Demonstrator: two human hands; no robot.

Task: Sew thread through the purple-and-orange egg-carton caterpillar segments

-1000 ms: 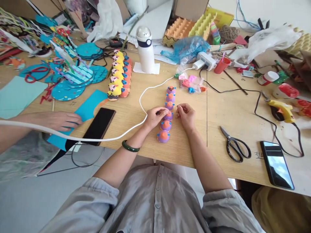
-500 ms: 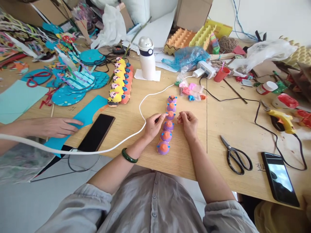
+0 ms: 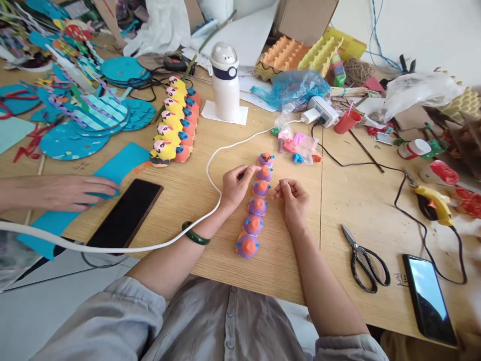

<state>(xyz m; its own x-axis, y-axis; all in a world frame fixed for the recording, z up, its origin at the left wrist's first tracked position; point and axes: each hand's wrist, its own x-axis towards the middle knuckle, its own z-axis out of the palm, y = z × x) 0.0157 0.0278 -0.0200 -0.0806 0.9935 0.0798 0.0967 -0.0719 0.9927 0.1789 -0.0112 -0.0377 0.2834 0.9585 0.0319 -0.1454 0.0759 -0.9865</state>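
A row of purple and orange domed pieces (image 3: 258, 205) with small blue bits at their sides runs toward me on the wooden table. My left hand (image 3: 236, 186) is at the left of the row, thumb and forefinger pinched beside the second piece from the far end; what they hold, if anything, is too small to name. Just right of the row, my right hand (image 3: 293, 196) is closed with its fingertips together, their contents also unclear. Beyond the row lie small bags of coloured clay (image 3: 299, 145).
A white cable (image 3: 210, 170) crosses the table and my left forearm. Scissors (image 3: 366, 258), a phone (image 3: 428, 296) and a yellow glue gun (image 3: 434, 203) lie right. Another person's hand (image 3: 75, 193) rests on blue paper (image 3: 122, 163) near a dark phone (image 3: 126, 215). A white bottle (image 3: 225, 87) stands behind.
The view has shifted, so things at the left sit further left. My left hand's fingertips have moved from the third piece to the second from the far end. My right hand stays pinched.
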